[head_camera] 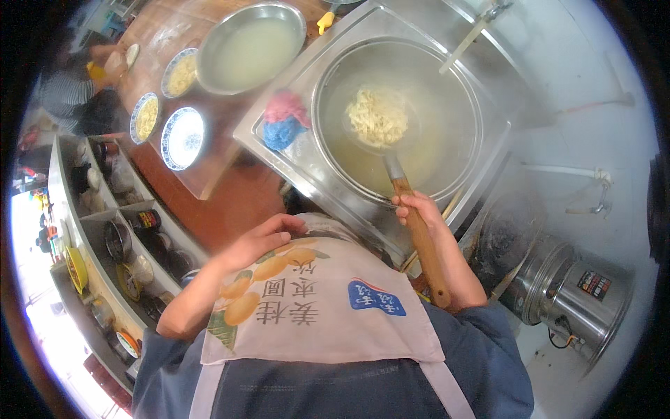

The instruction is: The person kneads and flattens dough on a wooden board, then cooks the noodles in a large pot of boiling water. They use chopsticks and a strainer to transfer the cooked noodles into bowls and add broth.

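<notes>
My right hand (421,209) is closed around the wooden handle of a strainer ladle (419,235). The ladle's head lies in the large steaming pot (316,131) and carries a heap of pale noodles (378,118) at the surface of the cloudy water. My left hand (272,235) rests against the front of my apron (335,324), holding nothing that I can see. Left of the pot, a pink cloth (285,106) and a blue cloth (282,132) lie on the steel stove top (261,128).
On the wooden table (209,157) are an empty patterned bowl (182,139), two bowls of noodles (145,118) (181,73) and a metal basin (251,50) of cloudy liquid. Another person (73,94) works at far left. Shelves (99,220) stand lower left; a faucet spout (463,47) overhangs the pot.
</notes>
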`<state>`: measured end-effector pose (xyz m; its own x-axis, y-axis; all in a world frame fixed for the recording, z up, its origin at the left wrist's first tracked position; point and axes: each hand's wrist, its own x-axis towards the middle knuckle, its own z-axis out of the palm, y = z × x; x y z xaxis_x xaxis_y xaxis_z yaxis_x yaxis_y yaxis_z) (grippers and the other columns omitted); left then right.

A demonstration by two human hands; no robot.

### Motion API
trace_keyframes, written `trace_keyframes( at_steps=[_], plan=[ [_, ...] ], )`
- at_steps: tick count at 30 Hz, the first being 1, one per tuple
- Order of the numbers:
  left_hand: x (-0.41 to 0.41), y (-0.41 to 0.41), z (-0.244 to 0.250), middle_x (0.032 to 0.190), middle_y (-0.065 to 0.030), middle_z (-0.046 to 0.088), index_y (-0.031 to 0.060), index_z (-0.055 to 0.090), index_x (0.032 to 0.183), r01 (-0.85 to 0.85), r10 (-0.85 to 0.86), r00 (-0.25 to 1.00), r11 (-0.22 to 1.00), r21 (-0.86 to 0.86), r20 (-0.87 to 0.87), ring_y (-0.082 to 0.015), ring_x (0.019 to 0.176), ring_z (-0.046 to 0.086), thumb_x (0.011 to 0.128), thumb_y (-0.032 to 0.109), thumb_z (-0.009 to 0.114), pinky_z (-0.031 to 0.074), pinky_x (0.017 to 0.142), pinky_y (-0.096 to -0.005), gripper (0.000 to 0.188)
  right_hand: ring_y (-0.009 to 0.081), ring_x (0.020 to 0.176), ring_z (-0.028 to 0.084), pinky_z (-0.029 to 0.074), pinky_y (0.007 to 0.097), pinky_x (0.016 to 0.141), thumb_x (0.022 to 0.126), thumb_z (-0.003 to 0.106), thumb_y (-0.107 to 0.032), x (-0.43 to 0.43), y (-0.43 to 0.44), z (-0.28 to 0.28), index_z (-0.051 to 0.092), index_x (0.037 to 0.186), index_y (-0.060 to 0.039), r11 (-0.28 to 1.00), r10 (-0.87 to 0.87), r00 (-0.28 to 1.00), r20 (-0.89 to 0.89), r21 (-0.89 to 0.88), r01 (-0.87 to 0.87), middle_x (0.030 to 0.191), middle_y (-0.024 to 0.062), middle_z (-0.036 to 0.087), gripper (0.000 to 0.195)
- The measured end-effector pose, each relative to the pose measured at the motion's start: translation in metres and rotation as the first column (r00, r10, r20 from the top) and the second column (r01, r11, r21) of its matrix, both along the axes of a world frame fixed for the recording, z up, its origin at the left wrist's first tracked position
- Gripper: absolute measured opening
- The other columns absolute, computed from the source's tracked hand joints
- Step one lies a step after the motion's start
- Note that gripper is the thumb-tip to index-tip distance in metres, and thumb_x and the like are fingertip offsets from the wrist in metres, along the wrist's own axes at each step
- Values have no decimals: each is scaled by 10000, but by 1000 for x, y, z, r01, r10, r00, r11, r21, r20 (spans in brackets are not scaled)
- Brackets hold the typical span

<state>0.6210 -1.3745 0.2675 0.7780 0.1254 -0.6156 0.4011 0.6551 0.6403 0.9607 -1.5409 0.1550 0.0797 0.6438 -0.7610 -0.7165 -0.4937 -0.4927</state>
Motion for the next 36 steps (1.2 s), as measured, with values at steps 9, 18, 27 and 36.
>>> trace_keyframes(
  at_steps=[9, 18, 27, 36],
  plan=[
    [-30, -8, 0, 1340, -106, 475, 10, 414, 1343, -100, 100, 995, 995, 16, 9, -191, 1247, 458, 996, 239, 485, 366, 1060, -327, 422, 110, 651, 567, 498, 240, 563, 951, 543, -180, 13, 40, -61, 517, 1075, 9, 974, -217, 864, -455, -41, 223, 796, 34, 586, 228],
    [-67, -25, -1, 1294, -110, 509, 5, 464, 1286, -317, 317, 948, 948, -10, -7, -187, 1194, 486, 968, 292, 557, 385, 1038, -333, 438, 133, 616, 568, 500, 285, 529, 902, 582, -130, 5, 39, -57, 531, 1084, -55, 996, -50, 997, 55, 82, 45, 875, 41, 597, 203],
    [-145, 9, -116, 975, -63, 645, 66, 518, 1175, -584, 625, 770, 772, 251, -129, -149, 823, 622, 982, 90, 506, 516, 697, -292, 195, 143, 562, 554, 490, 301, 450, 882, 588, -81, -31, -35, 18, 428, 1271, -88, 997, -30, 947, 320, 76, 6, 881, 45, 583, 421],
    [-262, 176, -229, 1128, -120, 596, 16, 459, 1259, -818, 790, 482, 561, 130, -378, -215, 1007, 612, 969, 204, 521, 544, 810, -332, 351, 126, 518, 496, 478, 289, 431, 881, 613, -159, -82, -22, 48, 501, 1168, -82, 964, -260, 954, 152, -22, 266, 849, 48, 575, 317]
  ],
)
